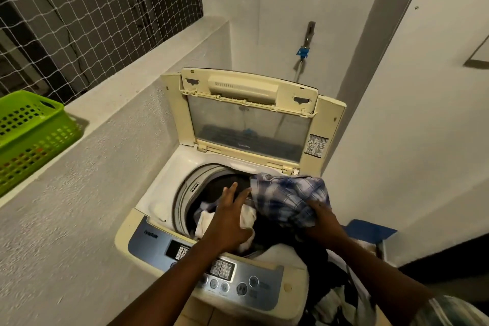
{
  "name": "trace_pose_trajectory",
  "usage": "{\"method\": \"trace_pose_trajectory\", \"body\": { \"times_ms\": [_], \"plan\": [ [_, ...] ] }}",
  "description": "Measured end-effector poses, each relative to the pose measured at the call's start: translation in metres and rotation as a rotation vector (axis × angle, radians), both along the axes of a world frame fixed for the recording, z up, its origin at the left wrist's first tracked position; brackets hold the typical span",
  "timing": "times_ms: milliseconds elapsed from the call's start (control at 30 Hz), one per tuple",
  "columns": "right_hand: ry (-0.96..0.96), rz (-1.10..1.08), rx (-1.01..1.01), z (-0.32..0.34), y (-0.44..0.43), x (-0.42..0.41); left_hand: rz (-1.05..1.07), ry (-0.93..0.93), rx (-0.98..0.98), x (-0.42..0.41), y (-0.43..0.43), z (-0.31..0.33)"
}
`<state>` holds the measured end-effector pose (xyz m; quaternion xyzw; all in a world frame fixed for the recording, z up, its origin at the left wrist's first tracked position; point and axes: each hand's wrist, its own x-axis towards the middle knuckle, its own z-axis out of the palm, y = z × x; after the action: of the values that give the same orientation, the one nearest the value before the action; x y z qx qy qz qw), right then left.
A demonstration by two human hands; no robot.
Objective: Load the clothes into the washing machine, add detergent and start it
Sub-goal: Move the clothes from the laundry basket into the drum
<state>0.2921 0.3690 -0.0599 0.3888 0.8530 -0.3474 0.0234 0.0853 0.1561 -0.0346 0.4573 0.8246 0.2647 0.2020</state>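
A cream top-load washing machine [148,230] stands in the corner with its lid [246,116] raised upright. A white cloth [205,222] and other garments lie in the drum [211,182]. My right hand [321,216] grips a blue-and-white plaid shirt [288,196] at the drum's right rim. My left hand [230,219] hovers over the drum opening with fingers spread, holding nothing. A heap of dark and white clothes [328,280] rests on the machine's front right corner. The control panel [230,275] with its buttons runs along the front edge.
A green perforated plastic basket [29,135] sits on the concrete ledge [127,87] at left, below a netted window [79,8]. A tap with a blue fitting [304,51] is on the wall behind the machine. A blue box [370,231] stands to the machine's right.
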Motion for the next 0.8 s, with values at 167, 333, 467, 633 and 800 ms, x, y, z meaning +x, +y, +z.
{"method": "trace_pose_trajectory", "body": {
  "times_ms": [167, 333, 467, 633, 800],
  "plan": [
    [0.08, -0.085, 0.056, 0.015, -0.005, 0.005, -0.072, -0.055, 0.048, 0.019, 0.023, 0.0],
    [0.106, 0.061, 0.192, 0.068, -0.026, -0.01, -0.172, -0.072, 0.093, 0.045, 0.04, 0.0],
    [0.205, 0.145, 0.201, 0.12, -0.035, -0.024, -0.109, -0.131, 0.289, 0.058, 0.053, 0.015],
    [0.46, 0.161, 0.173, 0.174, -0.041, -0.027, 0.009, -0.261, 0.49, 0.062, 0.063, 0.064],
    [0.669, 0.134, -0.105, 0.2, -0.038, -0.02, 0.035, -0.227, 0.663, 0.045, 0.066, 0.108]
  ]
}}
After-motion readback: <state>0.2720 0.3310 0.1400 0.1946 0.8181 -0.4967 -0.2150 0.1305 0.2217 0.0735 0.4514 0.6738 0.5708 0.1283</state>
